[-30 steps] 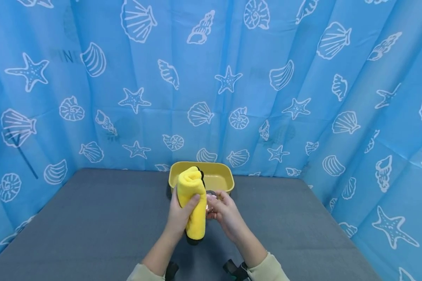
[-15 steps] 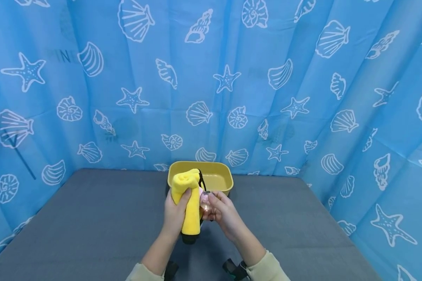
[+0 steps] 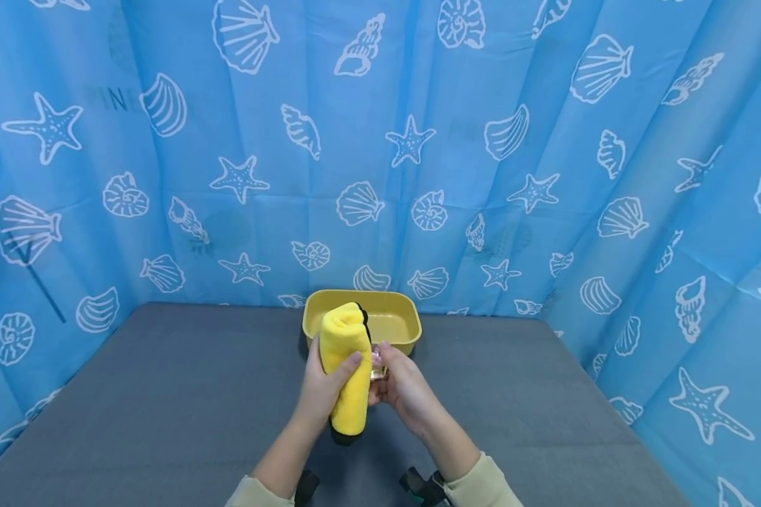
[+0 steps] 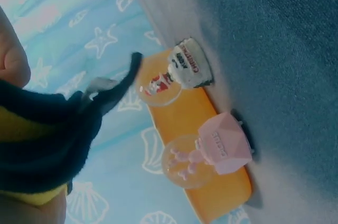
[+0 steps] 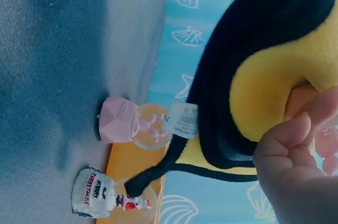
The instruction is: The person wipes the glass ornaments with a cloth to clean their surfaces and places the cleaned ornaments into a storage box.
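A folded yellow towel [image 3: 347, 394] with a black underside stands upright in my left hand [image 3: 323, 384], the thumb across its front. Beside its right edge my right hand [image 3: 409, 391] holds a small clear globe [image 3: 378, 364] with pink in it, mostly hidden by towel and fingers. Knobbly pink shapes of that clear globe [image 5: 328, 147] show at the edge of the right wrist view. Below the towel, a pink-based snow globe [image 4: 226, 142] and a white-based snow globe [image 4: 193, 63] lettered Christmas stand on the table.
A yellow bin [image 3: 390, 325] stands at the back of the grey-covered table [image 3: 196, 394], behind the standing globes. Blue shell-print curtains [image 3: 380, 169] hang along the back and sides. A white label [image 5: 182, 120] and a black loop [image 5: 153, 174] hang from the towel.
The towel swung left and bent over at its top, then came back upright beside the right hand. My right thumb has lifted and straightened; the small globe is now more covered by the towel.
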`<state>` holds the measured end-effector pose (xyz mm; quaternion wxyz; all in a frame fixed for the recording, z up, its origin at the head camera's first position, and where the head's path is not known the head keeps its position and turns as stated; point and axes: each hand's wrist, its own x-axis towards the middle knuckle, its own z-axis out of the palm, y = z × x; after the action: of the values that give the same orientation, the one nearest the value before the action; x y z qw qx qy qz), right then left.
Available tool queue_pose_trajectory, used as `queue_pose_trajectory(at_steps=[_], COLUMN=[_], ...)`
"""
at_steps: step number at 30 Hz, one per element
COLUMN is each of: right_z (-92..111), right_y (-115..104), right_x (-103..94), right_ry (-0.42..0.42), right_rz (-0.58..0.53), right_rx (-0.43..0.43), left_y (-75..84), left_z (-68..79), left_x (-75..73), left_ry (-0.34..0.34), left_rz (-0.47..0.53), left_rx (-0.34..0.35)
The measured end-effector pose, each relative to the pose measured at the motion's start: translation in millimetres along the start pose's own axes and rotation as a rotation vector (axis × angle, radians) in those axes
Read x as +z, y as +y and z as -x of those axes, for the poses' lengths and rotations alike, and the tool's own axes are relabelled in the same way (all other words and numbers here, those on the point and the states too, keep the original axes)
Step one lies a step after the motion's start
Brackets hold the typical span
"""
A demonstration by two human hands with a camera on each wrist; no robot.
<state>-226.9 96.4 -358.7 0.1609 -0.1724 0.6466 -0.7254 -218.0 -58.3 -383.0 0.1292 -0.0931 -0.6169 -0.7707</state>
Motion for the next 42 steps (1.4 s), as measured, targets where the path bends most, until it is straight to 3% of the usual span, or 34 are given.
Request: queue_pose_trajectory(at_steps=[5, 12, 16, 21, 25, 29, 32, 38, 42], right_z=[0.4, -0.2, -1.7, 0.4, 1.8, 1.6, 0.2, 0.5, 0.1], right_y=[-0.8, -2.2, -1.6, -1.7, -0.7, 0.1, -0.1, -3.3, -3.2], right_x=[3.4, 4.6, 4.1, 0.6, -2.5, -2.3, -0.4, 2.6, 0.5], right_ry=[0.027, 0.072, 0.099, 0.088, 0.071, 0.055, 0.05, 0.07, 0.09], right_rz=[0.077, 0.093, 0.106, -0.009, -0.078, -0.052, -0.006, 0.064, 0.121], right_rx=[-0.009, -0.005, -0.024, -0.022, -0.015, -0.005, 0.004, -0.03, -0.051], left_y=[-0.3, -1.7, -2.1, -0.5, 0.2, -2.4, -4.0, -1.5, -2.1], left_z=[0.0, -2.1, -2.6, -2.6, -1.2, -2.7, -4.1, -0.3, 0.9], left_x=[3.0, 6.3, 5.2, 2.4, 1.0, 0.7, 1.4, 6.7, 8.0], left_ry=[0.045, 0.186, 0.21, 0.19, 0.079, -0.021, 0.0, 0.097, 0.134], left_rz=[-0.011, -0.019, -0.021, 0.013, -0.012, -0.074, -0.086, -0.084, -0.088], left_rx=[-0.004, 0.01, 0.018, 0.009, 0.018, 0.059, 0.082, 0.062, 0.108])
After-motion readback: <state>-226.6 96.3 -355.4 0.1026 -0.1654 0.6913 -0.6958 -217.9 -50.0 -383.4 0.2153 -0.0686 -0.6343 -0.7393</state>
